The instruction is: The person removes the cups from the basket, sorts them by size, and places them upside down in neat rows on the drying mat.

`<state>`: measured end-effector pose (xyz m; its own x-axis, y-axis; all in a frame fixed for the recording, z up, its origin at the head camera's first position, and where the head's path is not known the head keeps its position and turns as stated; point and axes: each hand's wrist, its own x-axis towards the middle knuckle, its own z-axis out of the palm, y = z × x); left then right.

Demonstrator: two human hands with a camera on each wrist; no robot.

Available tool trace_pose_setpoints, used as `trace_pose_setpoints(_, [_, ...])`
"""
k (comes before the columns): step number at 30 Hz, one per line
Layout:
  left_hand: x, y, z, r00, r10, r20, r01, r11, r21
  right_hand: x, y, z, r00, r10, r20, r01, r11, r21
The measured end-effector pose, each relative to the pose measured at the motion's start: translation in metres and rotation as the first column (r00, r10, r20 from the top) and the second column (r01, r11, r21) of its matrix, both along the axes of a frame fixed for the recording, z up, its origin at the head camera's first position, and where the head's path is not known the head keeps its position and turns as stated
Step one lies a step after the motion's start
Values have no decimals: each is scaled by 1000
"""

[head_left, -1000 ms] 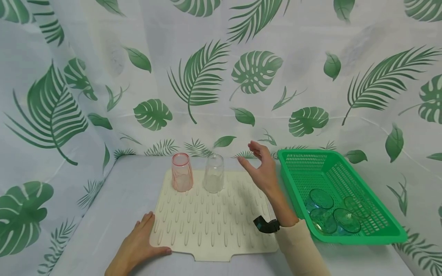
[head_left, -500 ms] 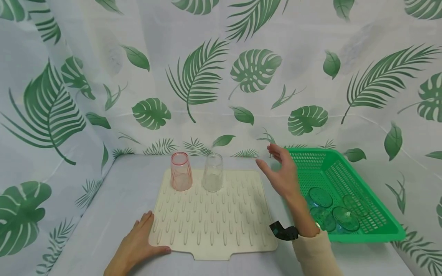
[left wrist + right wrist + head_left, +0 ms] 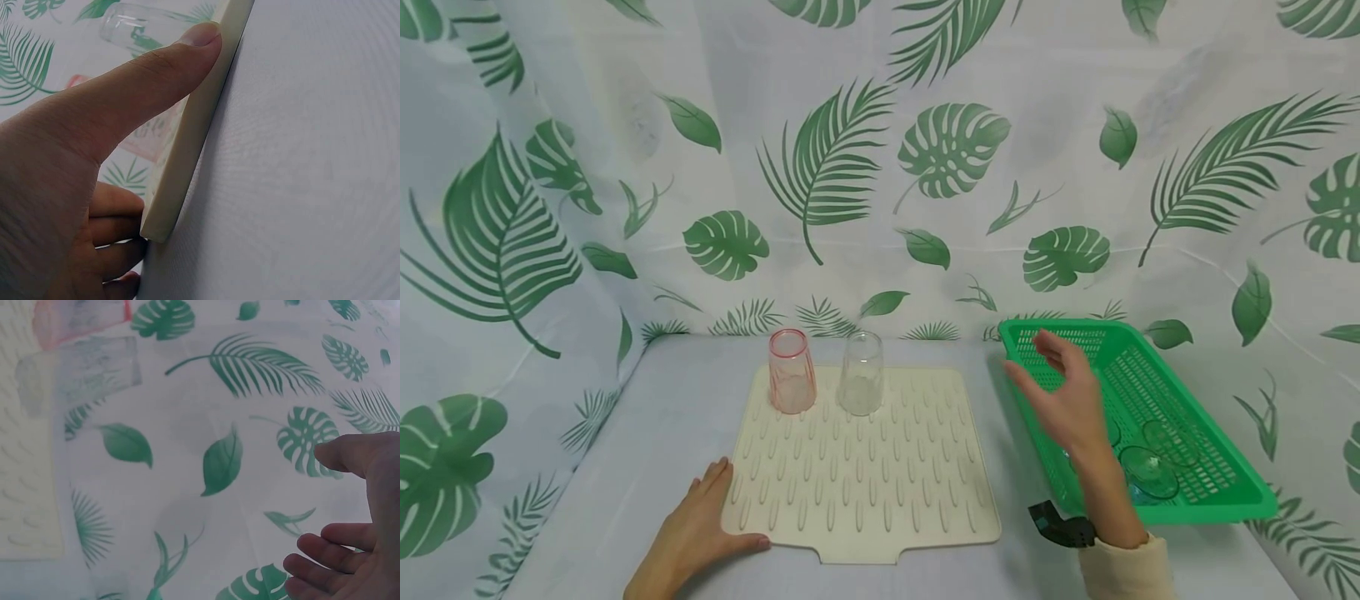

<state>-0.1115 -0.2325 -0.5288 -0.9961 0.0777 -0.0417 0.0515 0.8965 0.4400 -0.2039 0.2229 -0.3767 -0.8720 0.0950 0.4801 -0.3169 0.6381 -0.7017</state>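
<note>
My left hand [image 3: 694, 523] rests at the near left corner of a cream drying mat [image 3: 865, 487], fingers along its left side and thumb at its front edge. The left wrist view shows the thumb [image 3: 159, 75] lying over the mat's edge. On the mat's back left part stand a pink-tinted glass [image 3: 792, 379] and a clear glass [image 3: 861, 379], side by side. My right hand [image 3: 1073, 404] hangs over the left side of a green plastic basket [image 3: 1217, 510], holding nothing, thumb spread from the fingers. Several tinted glasses [image 3: 1150, 473] lie in the basket, partly hidden by that hand and forearm.
A leaf-printed cloth [image 3: 955, 150] hangs close behind the mat and basket and along the left. White cloth [image 3: 647, 433] covers the table. A dark wrist strap mount [image 3: 1063, 527] sticks out from my right wrist, just left of the basket's near corner.
My right hand has moved right, from over the mat's right side to over the basket, staying spread. The left hand has stayed at the mat's corner. Both standing glasses keep their places.
</note>
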Motion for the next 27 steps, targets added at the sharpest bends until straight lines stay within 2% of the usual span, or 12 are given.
trace_pose_setpoints(5, [-1,0,-1,1000,4,-12,-4,1000,0,6,18,-7,999,-30,30,29,999,29])
trace_pose_setpoints(13, [-1,1,0,1000,5,-5,-5,1000,5,16,41,-19,987,-92,128,84,994,65])
trace_pose_setpoints(27, [1,1,3,1000,-7,5,7,1000,3,18,85,-45,960,-160,229,110,970,217])
